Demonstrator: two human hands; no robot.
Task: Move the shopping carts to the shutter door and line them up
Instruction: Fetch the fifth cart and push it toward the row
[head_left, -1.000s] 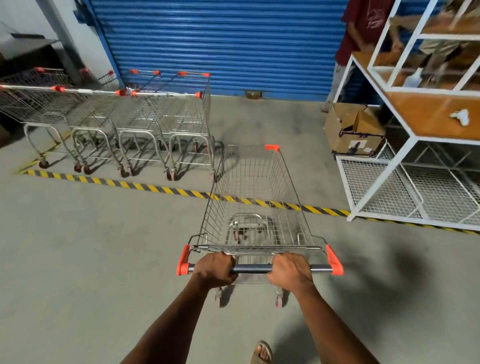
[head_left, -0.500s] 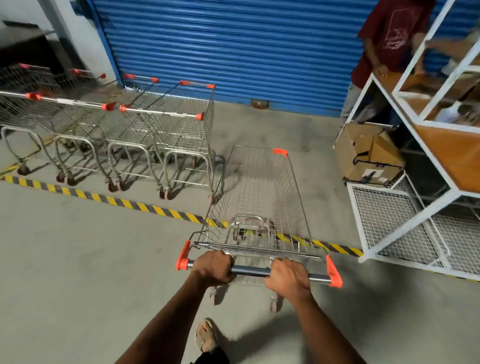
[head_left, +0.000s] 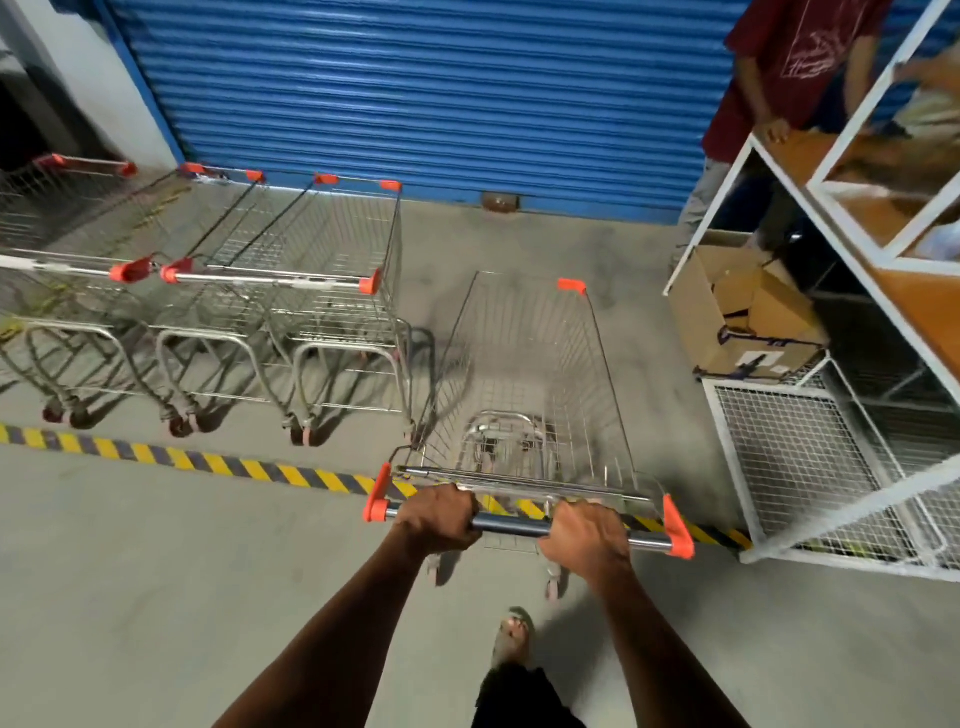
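Note:
An empty wire shopping cart (head_left: 524, 364) with orange corner caps stands in front of me, its basket past the striped floor line and pointing at the blue shutter door (head_left: 441, 93). My left hand (head_left: 439, 517) and my right hand (head_left: 584, 535) both grip its metal handle bar (head_left: 511, 524). To its left a row of parked carts (head_left: 291, 291) stands side by side facing the shutter, the nearest one close beside my cart's left wall.
A yellow-black floor stripe (head_left: 208, 460) runs under the cart handle. A white shelf rack (head_left: 852, 457) and an open cardboard box (head_left: 748, 317) stand close on the right. A person in a red shirt (head_left: 784, 67) stands by the rack. My sandalled foot (head_left: 511, 636) is behind the cart.
I have pushed the cart forward; its basket has crossed the striped line and drawn level with the parked row. The shutter, rack and box look closer.

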